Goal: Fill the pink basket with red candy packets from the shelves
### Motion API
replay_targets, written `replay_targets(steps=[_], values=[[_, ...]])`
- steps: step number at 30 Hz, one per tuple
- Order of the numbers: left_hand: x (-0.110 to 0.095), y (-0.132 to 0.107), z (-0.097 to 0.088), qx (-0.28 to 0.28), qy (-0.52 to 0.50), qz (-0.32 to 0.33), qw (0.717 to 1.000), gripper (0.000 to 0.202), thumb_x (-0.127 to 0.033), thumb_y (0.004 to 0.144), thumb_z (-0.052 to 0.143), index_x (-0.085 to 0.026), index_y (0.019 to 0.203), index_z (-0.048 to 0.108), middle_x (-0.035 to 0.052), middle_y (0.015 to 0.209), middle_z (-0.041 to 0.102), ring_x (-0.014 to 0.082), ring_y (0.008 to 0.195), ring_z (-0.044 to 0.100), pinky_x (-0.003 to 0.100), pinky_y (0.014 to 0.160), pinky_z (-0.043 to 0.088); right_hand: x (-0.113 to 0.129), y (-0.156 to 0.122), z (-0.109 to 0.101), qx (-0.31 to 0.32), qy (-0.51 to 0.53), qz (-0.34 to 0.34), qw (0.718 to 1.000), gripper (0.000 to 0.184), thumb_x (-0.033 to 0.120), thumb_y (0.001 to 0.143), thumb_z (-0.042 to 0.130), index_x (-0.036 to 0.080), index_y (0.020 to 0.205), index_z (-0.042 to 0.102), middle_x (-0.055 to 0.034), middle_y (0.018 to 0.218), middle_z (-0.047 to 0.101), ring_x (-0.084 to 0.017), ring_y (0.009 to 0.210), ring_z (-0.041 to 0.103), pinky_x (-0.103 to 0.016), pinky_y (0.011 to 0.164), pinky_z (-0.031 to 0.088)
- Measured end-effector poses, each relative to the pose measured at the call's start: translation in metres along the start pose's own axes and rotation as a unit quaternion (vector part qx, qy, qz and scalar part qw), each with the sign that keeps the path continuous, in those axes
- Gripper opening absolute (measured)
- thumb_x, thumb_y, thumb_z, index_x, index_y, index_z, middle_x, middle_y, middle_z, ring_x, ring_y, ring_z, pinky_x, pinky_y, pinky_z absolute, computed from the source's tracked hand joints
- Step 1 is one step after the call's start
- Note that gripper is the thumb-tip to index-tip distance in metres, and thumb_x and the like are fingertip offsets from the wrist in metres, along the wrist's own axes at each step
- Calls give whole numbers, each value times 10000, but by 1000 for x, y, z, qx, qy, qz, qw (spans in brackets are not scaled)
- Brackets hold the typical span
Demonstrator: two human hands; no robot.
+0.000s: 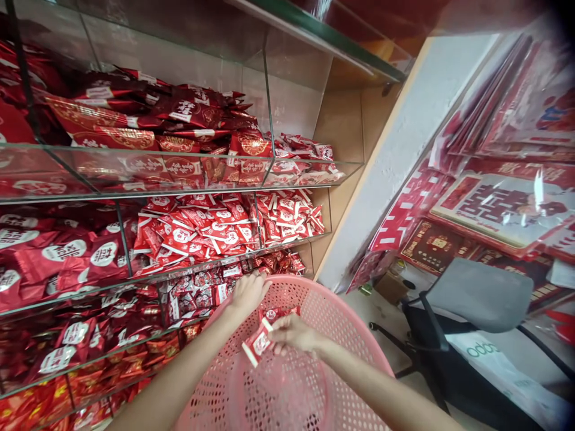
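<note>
My left hand is closed over the far left rim of a pink perforated plastic basket. Inside the basket's opening, my right hand pinches a small red-and-white candy packet with white ends. Just behind those fingers shows another red packet; whether it is held too I cannot tell. The lower part of the basket looks blurred, with its holes visible through the bottom. Close to my left hand, a shelf compartment holds dark red and white wrapped sweets.
Glass-fronted shelves with dividers hold heaps of red packets on the left. A glass shelf edge juts out above. To the right are a white wall edge, hanging red decorations and an office chair with a white bag.
</note>
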State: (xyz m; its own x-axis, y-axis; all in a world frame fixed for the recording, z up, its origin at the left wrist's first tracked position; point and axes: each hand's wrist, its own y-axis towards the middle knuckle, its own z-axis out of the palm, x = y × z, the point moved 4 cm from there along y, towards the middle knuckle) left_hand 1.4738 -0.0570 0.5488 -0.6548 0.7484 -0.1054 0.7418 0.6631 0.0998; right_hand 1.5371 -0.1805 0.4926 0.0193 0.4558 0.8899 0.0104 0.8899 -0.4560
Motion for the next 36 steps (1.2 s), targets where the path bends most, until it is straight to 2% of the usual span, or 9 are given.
replay_targets(steps=[3, 7, 12, 17, 24, 26, 28, 31, 36], values=[[-3, -1, -2, 2, -8, 1, 1000, 481, -446, 858, 182, -195, 1103, 510, 107, 1043, 567, 202, 838, 570, 302, 687, 416, -30, 17, 20, 46, 6, 60, 997, 272, 363, 568, 698, 131, 691, 625, -3, 568, 608, -79, 469, 556, -184, 459, 434], [0, -3, -3, -1, -14, -8, 1000, 477, -442, 858, 183, -202, 1118, 503, 104, 1068, 552, 204, 849, 567, 309, 694, 417, -49, 30, 31, 58, -15, 64, 996, 209, 327, 613, 660, 141, 691, 606, 17, 528, 594, -78, 443, 546, -181, 435, 426], [4, -6, -2, 4, -7, -25, 1000, 480, -438, 858, 190, -183, 1120, 501, 113, 1051, 558, 202, 869, 560, 308, 719, 415, -52, 40, 34, -18, -19, 11, 1000, 231, 351, 635, 642, 135, 670, 568, 34, 473, 561, -83, 416, 524, -197, 434, 412], [-2, -7, -2, 1, -2, -15, 1000, 466, -429, 856, 198, -182, 1075, 526, 105, 1030, 575, 216, 856, 565, 323, 708, 421, -54, 47, 38, -86, 28, 8, 996, 267, 382, 653, 617, 152, 687, 485, 21, 520, 585, -121, 493, 584, -243, 510, 466], [-10, -6, 3, 2, -9, -6, 1000, 464, -432, 854, 213, -192, 1101, 523, 111, 1058, 571, 210, 870, 566, 321, 719, 421, -58, 41, 42, -162, -71, -10, 984, 375, 407, 732, 522, 180, 990, 372, 109, 398, 418, -150, 337, 499, -227, 330, 364], [-10, -5, 6, -2, -6, -5, 1000, 459, -425, 854, 220, -184, 1093, 529, 115, 1065, 571, 210, 876, 565, 320, 723, 422, -45, 31, 40, -159, -125, -43, 978, 333, 422, 759, 479, 183, 982, 412, 88, 427, 441, -136, 330, 484, -225, 345, 352], [-10, -5, 10, -6, -6, -2, 1000, 452, -416, 856, 223, -181, 1085, 534, 115, 1072, 570, 206, 883, 563, 317, 736, 422, -16, 16, 30, -186, -218, -121, 951, 223, 389, 782, 450, 188, 865, 499, 40, 498, 509, -126, 402, 521, -225, 424, 374], [-8, -6, 13, -7, -14, 4, 1000, 441, -393, 863, 214, -181, 1074, 538, 109, 1036, 584, 194, 885, 563, 311, 756, 419, 50, -17, 0, -270, -366, -247, 856, 240, 293, 829, 361, 193, 734, 557, -11, 604, 590, -123, 535, 558, -223, 548, 379], [-7, -9, 16, -2, -22, -1, 1000, 424, -401, 856, 235, -191, 1052, 546, 96, 997, 597, 196, 832, 582, 305, 694, 439, 158, -66, -73, -409, -464, -324, 715, 270, 307, 849, 341, 197, 1029, 509, -45, 841, 611, -149, 732, 577, -230, 619, 397]])
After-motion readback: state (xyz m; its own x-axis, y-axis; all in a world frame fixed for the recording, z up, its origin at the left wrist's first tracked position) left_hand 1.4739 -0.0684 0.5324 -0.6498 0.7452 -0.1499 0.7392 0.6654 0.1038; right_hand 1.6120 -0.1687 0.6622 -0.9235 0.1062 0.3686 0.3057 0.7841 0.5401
